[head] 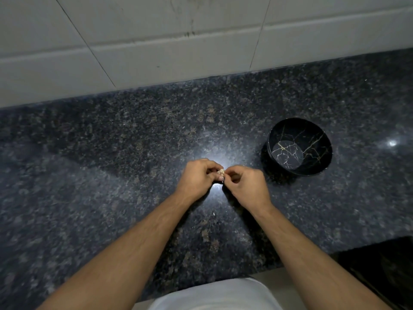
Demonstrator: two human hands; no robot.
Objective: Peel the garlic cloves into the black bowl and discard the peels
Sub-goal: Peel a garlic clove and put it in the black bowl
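Granite countertop, dark, speckled. Black bowl, gold-veined, right of hands, apart. Left hand, fingers curled, pinching garlic clove. Right hand, fingertips pinching the same clove, above counter centre.

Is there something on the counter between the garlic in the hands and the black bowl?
Nothing visible. The garlic clove is held by the left hand and right hand; only bare counter separates it from the black bowl.
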